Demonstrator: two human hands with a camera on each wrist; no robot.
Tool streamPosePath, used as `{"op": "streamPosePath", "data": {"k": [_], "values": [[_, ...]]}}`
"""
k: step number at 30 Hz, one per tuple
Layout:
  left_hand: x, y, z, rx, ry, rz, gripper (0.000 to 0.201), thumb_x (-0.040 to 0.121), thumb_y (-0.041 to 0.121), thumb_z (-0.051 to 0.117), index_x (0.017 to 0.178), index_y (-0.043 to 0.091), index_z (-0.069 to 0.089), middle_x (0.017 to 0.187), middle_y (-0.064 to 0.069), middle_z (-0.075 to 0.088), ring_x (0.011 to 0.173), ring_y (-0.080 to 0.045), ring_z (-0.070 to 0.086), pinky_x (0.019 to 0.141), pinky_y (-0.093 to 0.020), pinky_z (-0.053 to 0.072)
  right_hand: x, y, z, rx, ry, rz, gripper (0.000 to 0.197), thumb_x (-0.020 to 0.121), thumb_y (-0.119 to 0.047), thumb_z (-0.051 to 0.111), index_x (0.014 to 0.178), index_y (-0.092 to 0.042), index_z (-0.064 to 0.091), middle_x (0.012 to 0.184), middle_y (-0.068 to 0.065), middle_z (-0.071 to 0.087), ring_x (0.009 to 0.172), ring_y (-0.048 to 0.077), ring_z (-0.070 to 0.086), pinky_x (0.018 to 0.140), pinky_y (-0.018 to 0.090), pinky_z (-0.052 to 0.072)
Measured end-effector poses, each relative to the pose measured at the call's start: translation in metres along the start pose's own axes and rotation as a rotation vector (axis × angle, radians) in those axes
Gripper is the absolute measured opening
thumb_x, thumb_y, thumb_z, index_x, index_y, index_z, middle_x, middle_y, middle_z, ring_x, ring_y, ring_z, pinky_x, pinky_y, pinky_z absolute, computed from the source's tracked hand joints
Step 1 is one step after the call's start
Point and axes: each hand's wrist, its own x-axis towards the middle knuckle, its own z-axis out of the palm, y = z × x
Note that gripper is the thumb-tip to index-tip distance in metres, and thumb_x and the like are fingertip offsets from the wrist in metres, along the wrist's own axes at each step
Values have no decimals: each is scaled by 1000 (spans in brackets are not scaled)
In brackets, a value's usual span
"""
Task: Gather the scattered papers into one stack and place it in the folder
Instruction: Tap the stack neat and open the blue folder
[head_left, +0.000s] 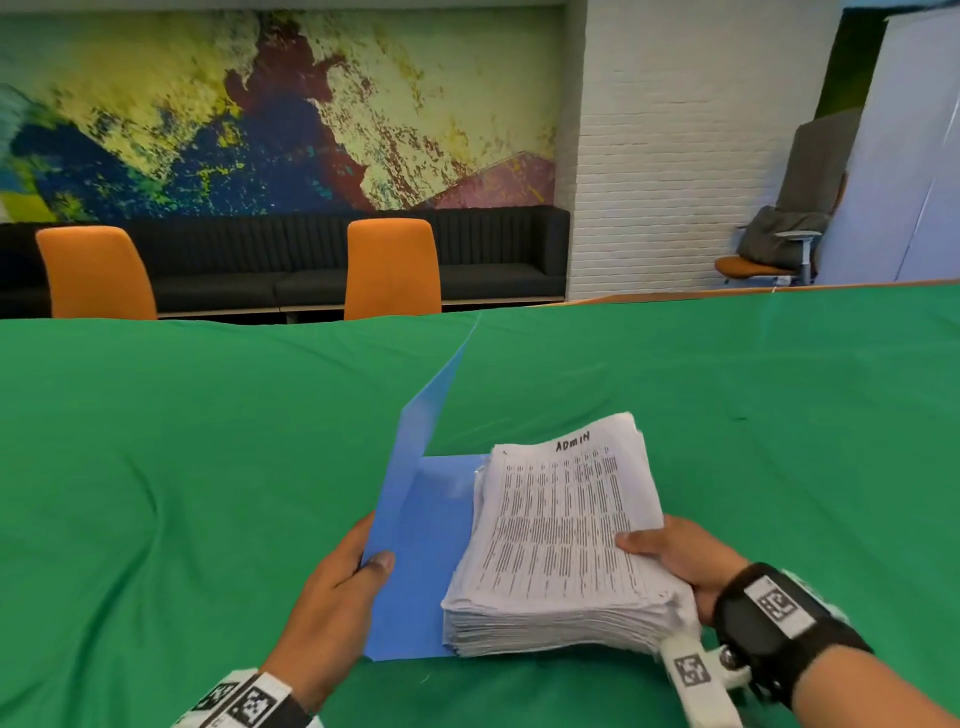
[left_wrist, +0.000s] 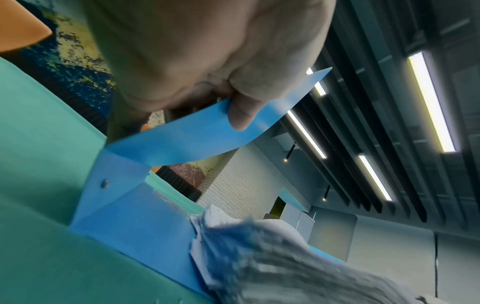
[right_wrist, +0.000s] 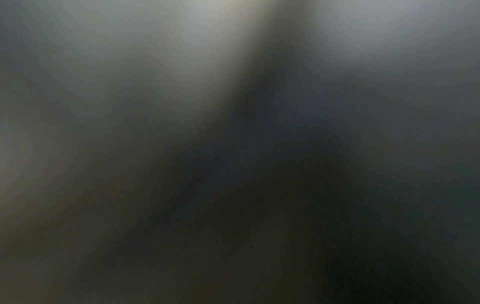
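A blue folder (head_left: 415, 561) lies open on the green tablecloth (head_left: 156, 467). My left hand (head_left: 353, 566) pinches the near corner of its raised front cover (left_wrist: 187, 139), thumb inside and fingers behind. A thick stack of printed papers (head_left: 561, 540), its top sheet marked "ADMIN", sits partly over the folder's back panel (left_wrist: 145, 222). My right hand (head_left: 670, 551) grips the stack's right side, thumb on top and fingers underneath. The stack overhangs the folder on the right. The right wrist view is dark and blurred.
Green cloth covers the whole table to the far edge (head_left: 727, 296). Two orange chairs (head_left: 392, 265) and a dark sofa (head_left: 493, 249) stand beyond it. An office chair (head_left: 779, 244) stands at the back right.
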Motion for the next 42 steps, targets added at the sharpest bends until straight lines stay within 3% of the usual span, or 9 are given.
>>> {"op": "streamPosePath", "data": {"k": [4,9,16,20,23,28,33,37,42], "values": [[-4,1,-6,-91,0,-32,38,103,2,46,123,29,63,117,12,74,108,-7,70,95,-34,52,15,-16,27,-92,-9,5,22,95,1,62,116,3,60,99,26,77,81,40,76,60,41,63],[-3,1,-10,-12,-41,-6,41,102,3,48,131,29,59,121,15,73,116,-7,66,105,-36,46,42,-21,60,-247,-26,15,32,88,-5,73,117,5,63,105,24,76,97,45,73,91,57,57],[0,5,-12,126,-130,60,45,102,4,48,127,40,56,119,26,70,113,10,62,94,-9,47,64,-21,81,-359,-43,-27,40,80,-19,82,115,-3,68,107,17,77,97,39,74,91,54,58],[3,0,-11,225,-149,73,50,101,13,56,138,45,53,137,23,60,131,0,52,119,-38,34,69,-19,78,-403,-33,-34,42,81,-26,82,115,-5,68,108,15,77,96,36,75,92,51,59],[2,3,-4,395,-168,136,58,97,17,63,136,56,46,142,36,42,134,10,39,119,-27,23,71,-19,79,-473,-24,-68,47,89,-45,71,116,-7,65,110,13,75,92,31,74,88,41,60],[7,-5,11,831,-326,213,67,73,64,48,126,85,12,159,26,20,147,6,18,119,-14,12,58,-37,52,-711,186,-157,38,106,-29,42,121,0,63,129,27,64,100,27,63,91,39,51],[9,-2,36,1314,-444,198,85,79,77,44,154,50,15,164,15,6,152,-12,5,119,-46,27,25,-41,4,-275,272,-72,32,104,-40,44,115,-14,60,114,13,62,83,25,58,71,35,48],[20,-2,36,1317,-480,181,81,77,73,56,149,54,24,163,5,7,152,-18,3,119,-52,25,8,-31,0,-681,98,-123,36,98,-40,60,128,-21,58,121,7,65,84,20,64,60,27,51],[31,-9,34,1189,-489,116,81,79,69,63,149,57,25,168,4,-9,155,-20,-15,126,-46,16,11,-23,30,-1148,-23,-170,76,89,-45,71,152,-18,39,154,3,46,136,19,49,108,24,38]]}}
